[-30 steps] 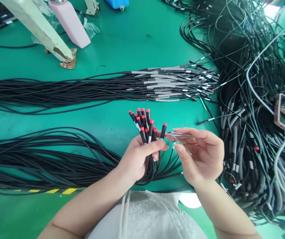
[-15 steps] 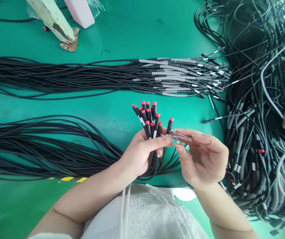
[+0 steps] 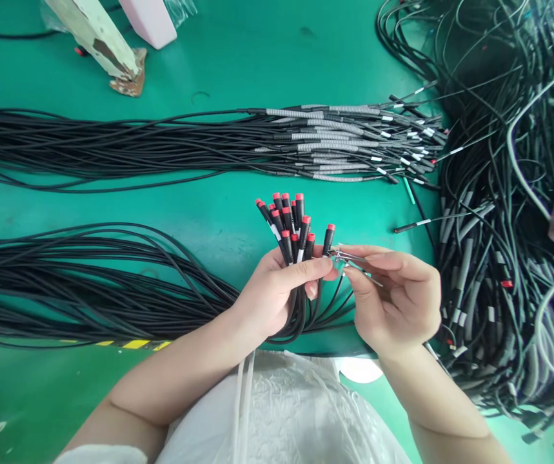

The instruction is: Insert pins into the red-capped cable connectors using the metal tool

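My left hand (image 3: 277,293) is closed around a bundle of black cables with red-capped ends (image 3: 290,222), held upright over the green table. One red-capped cable (image 3: 327,240) stands apart at the right of the bundle. My right hand (image 3: 397,296) pinches thin metal tweezers (image 3: 351,259), whose tips touch that single cable just below its cap. The cables trail from my left hand down and left into a loose black heap (image 3: 88,283).
A long sheaf of black cables with grey spring-wrapped ends (image 3: 335,138) lies across the green table (image 3: 228,58) beyond my hands. A big tangle of black and grey cables (image 3: 504,193) fills the right side. A white post foot (image 3: 107,45) and pink block (image 3: 148,19) stand far left.
The view has shifted so the table items sit higher in frame. My right hand brought the tweezers' tips closer to the single red-capped cable; my left hand keeps the bundle.
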Demonstrator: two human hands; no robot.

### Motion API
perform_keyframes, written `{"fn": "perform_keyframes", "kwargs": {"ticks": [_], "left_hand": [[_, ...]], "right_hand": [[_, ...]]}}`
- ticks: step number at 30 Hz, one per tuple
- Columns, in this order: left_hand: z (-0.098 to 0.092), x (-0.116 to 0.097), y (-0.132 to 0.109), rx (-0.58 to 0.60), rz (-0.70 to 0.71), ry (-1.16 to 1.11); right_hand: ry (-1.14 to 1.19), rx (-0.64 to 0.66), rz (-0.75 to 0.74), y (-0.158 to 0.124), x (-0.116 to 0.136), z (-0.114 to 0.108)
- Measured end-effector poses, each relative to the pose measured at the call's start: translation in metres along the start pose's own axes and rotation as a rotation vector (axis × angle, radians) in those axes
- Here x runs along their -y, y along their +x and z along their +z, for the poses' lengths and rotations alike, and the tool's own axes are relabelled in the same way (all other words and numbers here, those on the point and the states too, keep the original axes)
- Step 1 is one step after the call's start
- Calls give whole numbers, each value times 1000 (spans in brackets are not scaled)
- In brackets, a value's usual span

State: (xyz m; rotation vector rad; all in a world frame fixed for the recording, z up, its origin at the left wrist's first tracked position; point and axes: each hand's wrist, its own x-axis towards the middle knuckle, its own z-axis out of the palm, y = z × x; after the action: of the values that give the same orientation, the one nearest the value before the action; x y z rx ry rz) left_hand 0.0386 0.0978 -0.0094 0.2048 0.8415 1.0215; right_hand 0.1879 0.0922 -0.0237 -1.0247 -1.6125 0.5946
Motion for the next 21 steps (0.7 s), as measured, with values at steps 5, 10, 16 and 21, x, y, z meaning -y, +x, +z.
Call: {"fn": "perform_keyframes", "kwargs": {"ticks": [5, 10, 16, 21], "left_hand": [[0, 0, -1, 22, 53, 24], [-2, 1, -2, 66, 90, 35], [-1, 2, -2, 76, 102, 40], [0, 2, -1, 74, 102, 95]], "right_hand": [[165, -62, -25, 6, 1, 0], [195, 24, 11, 6, 3, -1], [185, 35, -5, 6, 4, 0], [44, 63, -20, 3, 2, -4]]}}
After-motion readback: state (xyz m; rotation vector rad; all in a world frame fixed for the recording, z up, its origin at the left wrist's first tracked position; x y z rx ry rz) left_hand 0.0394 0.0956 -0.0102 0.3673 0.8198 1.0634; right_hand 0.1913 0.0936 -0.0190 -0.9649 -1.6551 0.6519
